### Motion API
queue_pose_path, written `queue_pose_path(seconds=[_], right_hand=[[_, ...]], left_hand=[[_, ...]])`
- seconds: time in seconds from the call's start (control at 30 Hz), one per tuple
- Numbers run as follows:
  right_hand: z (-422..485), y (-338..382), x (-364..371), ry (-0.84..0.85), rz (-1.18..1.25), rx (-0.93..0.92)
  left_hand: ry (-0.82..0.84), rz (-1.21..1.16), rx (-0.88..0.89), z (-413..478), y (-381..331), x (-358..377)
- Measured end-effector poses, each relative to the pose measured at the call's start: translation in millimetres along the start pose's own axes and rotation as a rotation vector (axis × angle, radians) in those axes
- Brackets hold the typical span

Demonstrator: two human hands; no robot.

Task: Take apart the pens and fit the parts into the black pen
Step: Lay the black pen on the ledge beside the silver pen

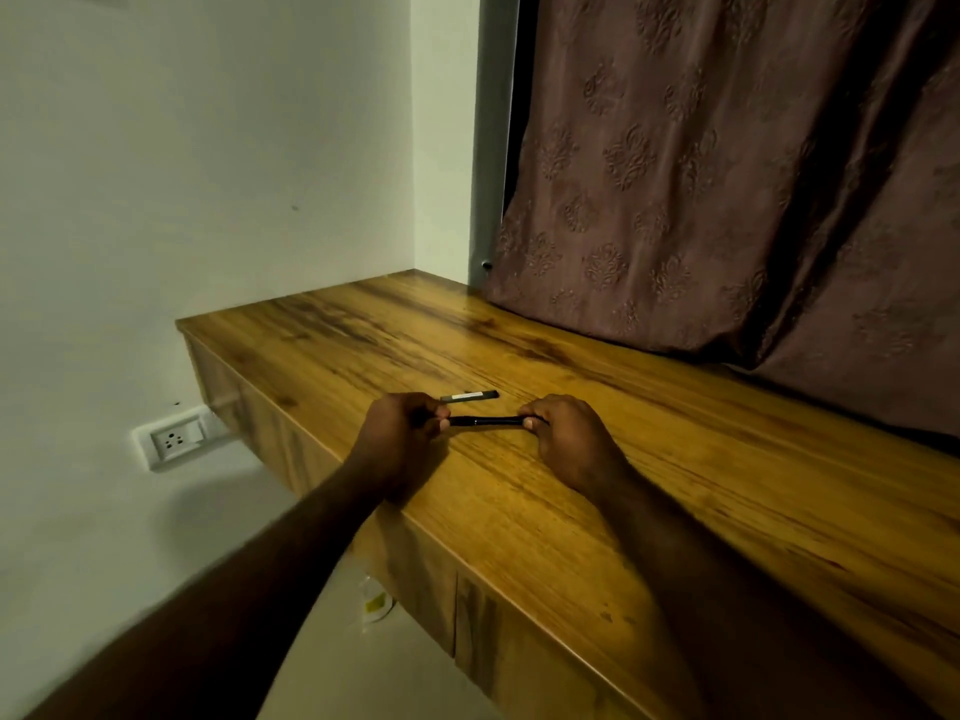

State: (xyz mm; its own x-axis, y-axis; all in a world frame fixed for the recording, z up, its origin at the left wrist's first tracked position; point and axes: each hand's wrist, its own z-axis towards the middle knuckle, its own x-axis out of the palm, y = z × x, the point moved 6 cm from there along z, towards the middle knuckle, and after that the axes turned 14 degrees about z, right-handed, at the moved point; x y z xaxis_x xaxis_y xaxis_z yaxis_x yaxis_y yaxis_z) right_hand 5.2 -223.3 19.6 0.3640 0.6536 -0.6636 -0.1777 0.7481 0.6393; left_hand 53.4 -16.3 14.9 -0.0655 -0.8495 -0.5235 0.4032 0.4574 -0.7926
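Black pen [485,420]: where does it lie? (A)

It lies level, running left to right between the two hands, over the front part of the wooden table [649,501]. Only its middle stretch shows; both ends are hidden inside the hands. Whether it touches the tabletop cannot be told. (B)

How do the fingers stand? (A)

The left hand [400,436] has its fingers curled round the pen's left end, with thumb and forefinger tips pinching the barrel where it comes out. The right hand [569,433] is curled round the right end in the same way, its thumb tip pressed against the barrel. Both hands show their backs to the camera. (B)

What lies nearby? (A)

A dark stick [469,396] with a pale label lies flat on the table just behind the pen, nearly parallel to it. Its left end is just beside the left hand's fingers, and no finger holds it. A brown patterned curtain [727,174] hangs at the table's far side, and a wall socket [174,441] sits low on the left wall. (B)
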Motion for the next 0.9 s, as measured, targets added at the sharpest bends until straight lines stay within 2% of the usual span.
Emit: queue_pose_path(seconds=[0.1,0.2,0.3,0.9], right_hand=[[13,-4,8,0.004,-0.034,0.024],[21,0,14,0.008,-0.036,0.023],[30,3,17,0.012,-0.031,0.013],[35,-3,17,-0.024,-0.029,0.044]], left_hand=[[-0.044,0.174,-0.022,5,1,3],[-0.160,0.295,-0.077,7,1,-4],[-0.164,0.374,-0.123,13,6,-9],[-0.137,0.452,-0.159,29,16,-5]])
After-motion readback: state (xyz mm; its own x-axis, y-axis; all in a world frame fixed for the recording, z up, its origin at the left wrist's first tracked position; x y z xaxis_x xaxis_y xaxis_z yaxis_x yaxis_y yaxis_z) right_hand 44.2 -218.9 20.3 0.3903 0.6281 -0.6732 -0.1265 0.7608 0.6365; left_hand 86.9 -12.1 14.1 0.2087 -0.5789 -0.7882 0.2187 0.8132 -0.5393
